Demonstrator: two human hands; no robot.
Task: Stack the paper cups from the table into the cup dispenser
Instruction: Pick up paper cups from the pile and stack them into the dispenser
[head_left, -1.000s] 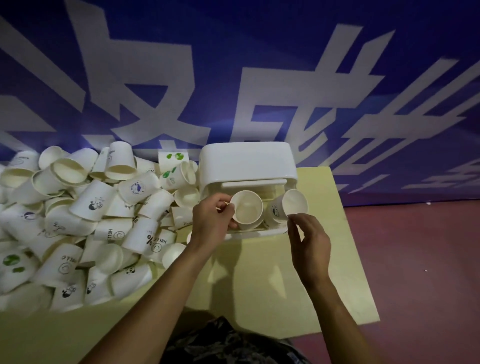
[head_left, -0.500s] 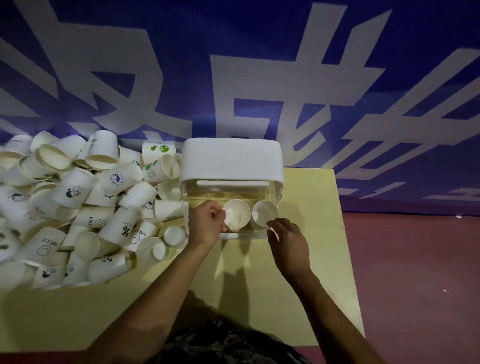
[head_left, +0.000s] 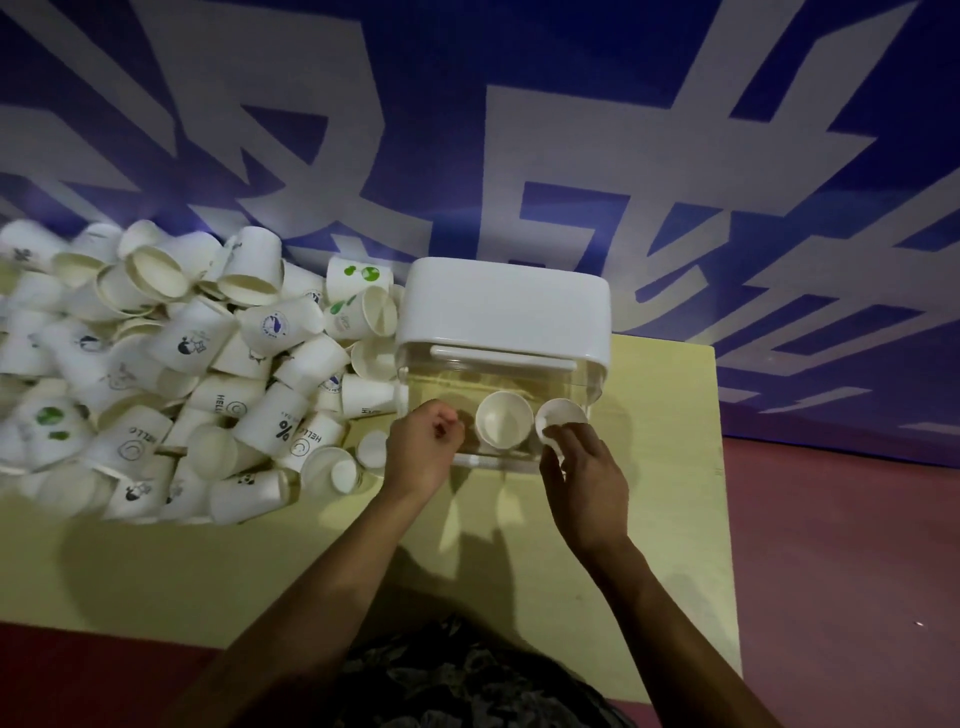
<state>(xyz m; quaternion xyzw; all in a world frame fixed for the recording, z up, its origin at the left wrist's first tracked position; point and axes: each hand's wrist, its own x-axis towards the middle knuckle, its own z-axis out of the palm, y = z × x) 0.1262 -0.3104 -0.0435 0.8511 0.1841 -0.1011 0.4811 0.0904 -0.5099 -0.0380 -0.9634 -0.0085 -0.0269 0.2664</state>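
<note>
1. Dispenser (head_left: 506, 306): white lid over a clear body, standing on the yellow counter (head_left: 649, 519) against the blue wall (head_left: 467, 78); its open front faces the person.
2. Left cup (head_left: 504, 427): white paper, lying on its side inside the dispenser, long axis running front to back, mouth toward the person.
3. Right cup (head_left: 560, 421): white paper, beside the first on its right, also on its side, mouth toward the person and tilted slightly left.
4. Cup pile (head_left: 171, 374): many loose white cups heaped on the counter left of the dispenser, pointing every way, some mouth-up, most on their sides.
5. Writing on the pile: "HELLO" with a round smile mark on several cups; a large "%" on one; a round blue emblem, green leaf prints and small black cartoon figures on others. Finer print is too small to read.
6. Wall: large white characters on blue, cropped and not legible as words.
7. Left hand (head_left: 423, 449): fingers curled in a loose fist at the dispenser's front left corner; what it grips, if anything, cannot be told.
8. Right hand (head_left: 584, 475): fingertips pinching the near rim of the right cup.
</note>
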